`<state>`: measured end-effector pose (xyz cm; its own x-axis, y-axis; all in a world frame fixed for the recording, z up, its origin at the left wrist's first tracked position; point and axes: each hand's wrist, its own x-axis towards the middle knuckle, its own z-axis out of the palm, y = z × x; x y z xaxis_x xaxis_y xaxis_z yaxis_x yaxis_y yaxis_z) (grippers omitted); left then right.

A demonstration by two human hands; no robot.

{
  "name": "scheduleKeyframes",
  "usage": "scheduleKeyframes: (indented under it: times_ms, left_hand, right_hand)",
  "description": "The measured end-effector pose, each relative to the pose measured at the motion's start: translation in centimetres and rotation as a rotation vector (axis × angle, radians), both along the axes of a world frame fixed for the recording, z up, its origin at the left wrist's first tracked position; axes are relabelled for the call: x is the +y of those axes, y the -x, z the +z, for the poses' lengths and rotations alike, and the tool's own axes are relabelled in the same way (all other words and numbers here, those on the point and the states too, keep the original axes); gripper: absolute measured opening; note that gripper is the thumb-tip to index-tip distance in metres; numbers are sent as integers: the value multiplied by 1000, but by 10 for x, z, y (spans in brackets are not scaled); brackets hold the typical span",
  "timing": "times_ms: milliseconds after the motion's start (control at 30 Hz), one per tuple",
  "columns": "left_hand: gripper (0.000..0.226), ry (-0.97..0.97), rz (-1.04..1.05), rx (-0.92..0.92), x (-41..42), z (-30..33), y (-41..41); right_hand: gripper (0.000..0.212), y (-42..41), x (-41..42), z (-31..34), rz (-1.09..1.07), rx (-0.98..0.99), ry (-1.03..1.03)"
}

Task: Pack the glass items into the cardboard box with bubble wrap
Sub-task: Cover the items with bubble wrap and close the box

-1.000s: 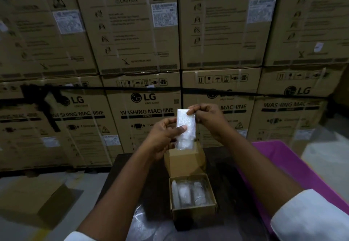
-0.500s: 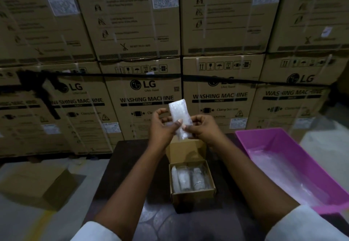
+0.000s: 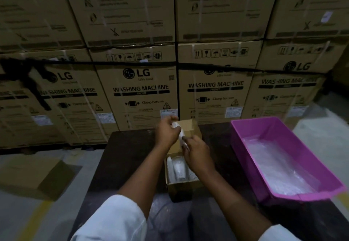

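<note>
A small open cardboard box (image 3: 181, 186) stands on the dark table (image 3: 124, 157), its lid flap (image 3: 188, 127) raised at the far side. Inside lie bubble-wrapped glass items (image 3: 178, 170) side by side. Just above the box opening I hold another bubble-wrapped item (image 3: 181, 134) upright. My left hand (image 3: 167, 134) grips its upper part. My right hand (image 3: 196, 151) holds its lower end, covering part of the box.
A pink plastic tub (image 3: 245, 142) with bubble wrap (image 3: 279, 165) inside sits on the table to the right. Stacked washing-machine cartons (image 3: 139, 89) form a wall behind the table. A flat cardboard box (image 3: 35, 176) lies on the floor at left.
Both hands have lowered the wrapped item from chest height down to the box opening. My right hand slid from its top to its lower end. The camera tilted downward.
</note>
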<state>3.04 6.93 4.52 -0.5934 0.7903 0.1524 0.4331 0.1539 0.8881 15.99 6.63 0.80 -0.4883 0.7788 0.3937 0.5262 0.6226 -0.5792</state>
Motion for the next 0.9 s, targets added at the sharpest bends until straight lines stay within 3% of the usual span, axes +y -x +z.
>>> scheduleKeyframes:
  times_ms: [100, 300, 400, 800, 900]
  left_hand:
    - [20, 123, -100, 77, 7, -22, -4]
    - [18, 313, -279, 137, 23, -73, -6]
    - [17, 376, -312, 171, 34, -101, -3]
    - [12, 439, -237, 322, 39, -127, 1]
    - [12, 445, -243, 309, 36, -128, 4]
  right_hand:
    - [23, -6, -4, -22, -38, 51, 86]
    - [37, -12, -7, -71, -86, -43, 269]
    - [29, -11, -4, -85, -101, -60, 384]
    - [42, 10, 4, -99, -103, -224, 386]
    - [34, 11, 7, -92, -86, -324, 392]
